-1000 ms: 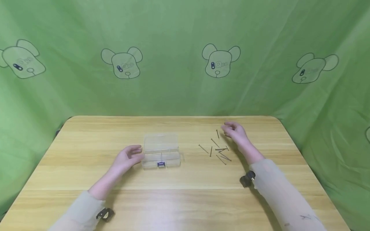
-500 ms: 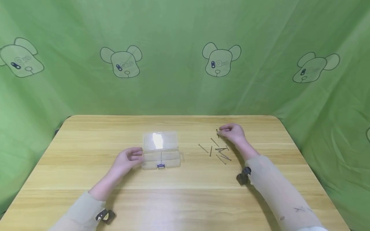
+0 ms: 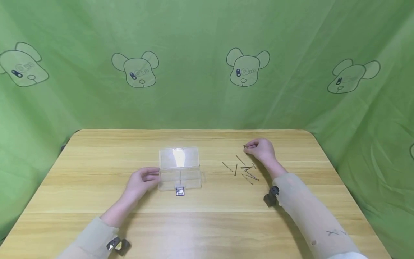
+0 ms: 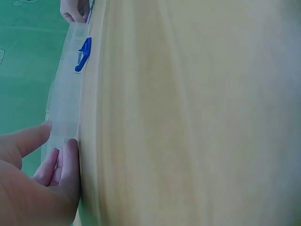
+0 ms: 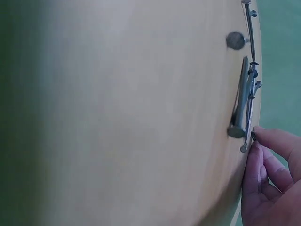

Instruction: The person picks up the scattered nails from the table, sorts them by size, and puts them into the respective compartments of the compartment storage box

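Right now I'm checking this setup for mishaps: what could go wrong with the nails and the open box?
The right hand pinches one thin nail, which could slip free. Some of the loose nails cross, so lifting one might drag another along. The left hand is at the left end of the open box and may nudge it.

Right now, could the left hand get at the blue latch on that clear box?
Probably yes: the left hand is at the left end of the box, and nothing visible blocks its way to the blue latch sticking out in front.
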The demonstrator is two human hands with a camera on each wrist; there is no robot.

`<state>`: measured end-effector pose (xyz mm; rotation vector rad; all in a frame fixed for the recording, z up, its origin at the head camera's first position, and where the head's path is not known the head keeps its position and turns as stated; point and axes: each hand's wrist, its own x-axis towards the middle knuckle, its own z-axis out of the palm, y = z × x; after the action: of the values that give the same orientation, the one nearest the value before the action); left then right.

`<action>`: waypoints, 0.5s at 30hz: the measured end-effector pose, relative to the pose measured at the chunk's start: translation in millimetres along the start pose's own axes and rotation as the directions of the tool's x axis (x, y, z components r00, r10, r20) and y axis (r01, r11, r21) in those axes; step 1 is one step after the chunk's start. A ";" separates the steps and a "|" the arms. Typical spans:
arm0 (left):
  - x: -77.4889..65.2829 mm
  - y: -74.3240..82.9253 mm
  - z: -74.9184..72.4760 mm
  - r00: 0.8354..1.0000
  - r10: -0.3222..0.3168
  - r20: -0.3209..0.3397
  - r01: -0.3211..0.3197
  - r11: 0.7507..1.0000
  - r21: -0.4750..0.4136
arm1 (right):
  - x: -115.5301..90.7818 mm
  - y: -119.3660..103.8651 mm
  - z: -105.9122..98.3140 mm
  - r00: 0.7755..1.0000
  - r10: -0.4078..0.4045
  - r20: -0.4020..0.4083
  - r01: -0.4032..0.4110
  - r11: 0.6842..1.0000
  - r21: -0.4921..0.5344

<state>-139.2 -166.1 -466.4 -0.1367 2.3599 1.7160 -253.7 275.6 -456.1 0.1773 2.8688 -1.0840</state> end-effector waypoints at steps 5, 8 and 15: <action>-0.1 -0.7 0.3 1.000 0.004 -0.008 -0.004 1.000 0.000 | -0.4 -3.7 -0.5 1.000 -0.022 -0.007 0.022 0.998 -0.056; -0.3 -0.9 0.5 1.000 -0.001 -0.012 0.001 1.000 0.001 | -0.6 -6.7 -0.3 1.000 -0.018 -0.002 0.018 0.998 -0.064; 0.9 -1.5 0.5 1.000 0.000 -0.002 0.000 1.000 -0.001 | 1.9 -3.7 0.0 1.000 0.022 0.012 -0.022 1.000 0.000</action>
<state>-139.7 -166.0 -468.2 -0.1385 2.3612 1.7178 -256.1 273.1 -453.9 0.2016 2.8489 -1.0779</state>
